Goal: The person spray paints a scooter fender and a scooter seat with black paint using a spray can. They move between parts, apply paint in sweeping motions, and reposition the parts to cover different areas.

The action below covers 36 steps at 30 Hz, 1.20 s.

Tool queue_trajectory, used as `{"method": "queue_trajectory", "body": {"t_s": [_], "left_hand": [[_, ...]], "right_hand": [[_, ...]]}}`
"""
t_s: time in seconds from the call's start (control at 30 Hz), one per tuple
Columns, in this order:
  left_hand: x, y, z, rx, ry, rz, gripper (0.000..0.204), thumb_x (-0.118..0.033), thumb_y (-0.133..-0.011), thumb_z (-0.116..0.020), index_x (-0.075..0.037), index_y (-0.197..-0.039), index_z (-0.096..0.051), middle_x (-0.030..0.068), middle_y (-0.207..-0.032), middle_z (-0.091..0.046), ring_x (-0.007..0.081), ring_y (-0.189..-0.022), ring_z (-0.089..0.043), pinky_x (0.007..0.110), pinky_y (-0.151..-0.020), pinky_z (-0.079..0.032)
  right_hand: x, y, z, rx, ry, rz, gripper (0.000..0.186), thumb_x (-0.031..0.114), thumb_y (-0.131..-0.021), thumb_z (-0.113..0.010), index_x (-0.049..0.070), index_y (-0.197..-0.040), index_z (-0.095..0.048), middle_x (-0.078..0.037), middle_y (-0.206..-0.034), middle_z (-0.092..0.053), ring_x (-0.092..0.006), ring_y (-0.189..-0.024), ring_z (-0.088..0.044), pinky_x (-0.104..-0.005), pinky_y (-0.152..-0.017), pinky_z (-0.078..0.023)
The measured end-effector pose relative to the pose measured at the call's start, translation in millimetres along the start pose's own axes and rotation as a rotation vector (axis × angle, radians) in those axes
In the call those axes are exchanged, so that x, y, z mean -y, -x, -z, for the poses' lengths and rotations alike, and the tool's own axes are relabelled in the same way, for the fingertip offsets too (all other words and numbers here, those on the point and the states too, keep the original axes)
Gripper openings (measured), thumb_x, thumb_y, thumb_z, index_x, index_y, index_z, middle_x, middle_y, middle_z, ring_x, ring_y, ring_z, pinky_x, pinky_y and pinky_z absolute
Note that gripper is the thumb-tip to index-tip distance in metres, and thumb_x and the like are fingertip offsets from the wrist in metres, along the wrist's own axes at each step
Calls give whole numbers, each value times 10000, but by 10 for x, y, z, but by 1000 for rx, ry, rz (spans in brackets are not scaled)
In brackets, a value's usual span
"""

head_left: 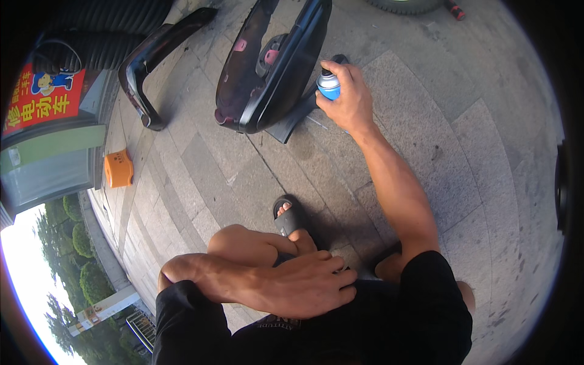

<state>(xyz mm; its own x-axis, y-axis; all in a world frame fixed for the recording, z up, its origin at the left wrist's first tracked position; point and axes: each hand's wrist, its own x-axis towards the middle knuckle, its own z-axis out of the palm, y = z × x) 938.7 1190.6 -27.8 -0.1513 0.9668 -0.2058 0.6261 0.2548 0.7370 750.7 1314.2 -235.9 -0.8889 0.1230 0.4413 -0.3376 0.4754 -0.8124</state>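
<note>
My right hand (353,100) is wrapped round a blue spray can (329,85) with a silver shoulder, its index finger on the dark nozzle. Just left of the can stands a large glossy black panel (267,67) with a hollow side and pink patches, seemingly a vehicle body part. A dark flat piece (296,117) lies partly under it. My left hand (310,283) rests across my body by the black shirt, palm down, fingers loosely bent and apart, holding nothing that shows. Any fine mist from the nozzle cannot be made out.
A curved dark panel (141,73) lies on the paving at left, near black ribbed material (109,52). An orange stool (118,168) stands beside the glass shopfront with a red sign (61,97). Part of a tyre (404,5) and a red-black handle (454,10) show at the top.
</note>
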Motion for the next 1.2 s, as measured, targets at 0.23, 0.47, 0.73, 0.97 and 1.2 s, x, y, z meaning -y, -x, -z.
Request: {"method": "queue_trajectory", "body": {"t_s": [0.23, 0.47, 0.73, 0.97, 1.2], "left_hand": [[93, -3, 99, 65, 21, -38, 124, -149, -848, -642, -54, -924, -660, 74, -972, -595, 224, -884, -575, 357, -765, -473], [117, 293, 176, 243, 29, -84, 175, -171, -878, -621, -50, -1003, -635, 78, -1011, -579, 229, -895, -577, 362, -796, -488], [153, 396, 161, 243, 137, 24, 248, -202, -968, -539, -39, -1127, -638, 127, -1147, -645, 264, -1068, -638, 367, -930, -518], [167, 421, 241, 212, 258, 234, 345, -205, -948, -675, -55, -1259, -668, 143, -1333, -628, 323, -1272, -580, 427, -1085, -482], [244, 379, 219, 176, 413, 294, 422, -176, -920, -705, -54, -1315, -622, 163, -1402, -578, 346, -1305, -562, 453, -1091, -480]], "right_hand": [[147, 399, -50, 238, 12, -112, 626, 156, -747, -829, 272, -1330, -629, -149, -1196, -616, -382, -1067, -673, -478, -871, -586], [-177, -333, 340, 82, 88, -1, 617, 147, -760, -802, 237, -1342, -615, -121, -1214, -634, -351, -1063, -680, -448, -890, -583], [-364, -645, 535, 93, 86, 17, 640, 188, -763, -799, 245, -1365, -590, -121, -1244, -627, -341, -1089, -681, -433, -919, -574], [-791, -1445, 398, -43, 116, 27, 695, 234, -745, -791, 305, -1396, -556, -145, -1245, -616, -369, -1084, -669, -459, -903, -569], [-799, -1606, 447, 25, 164, 55, 693, 219, -735, -799, 306, -1383, -570, -157, -1168, -638, -385, -1025, -685, -474, -866, -575]]}}
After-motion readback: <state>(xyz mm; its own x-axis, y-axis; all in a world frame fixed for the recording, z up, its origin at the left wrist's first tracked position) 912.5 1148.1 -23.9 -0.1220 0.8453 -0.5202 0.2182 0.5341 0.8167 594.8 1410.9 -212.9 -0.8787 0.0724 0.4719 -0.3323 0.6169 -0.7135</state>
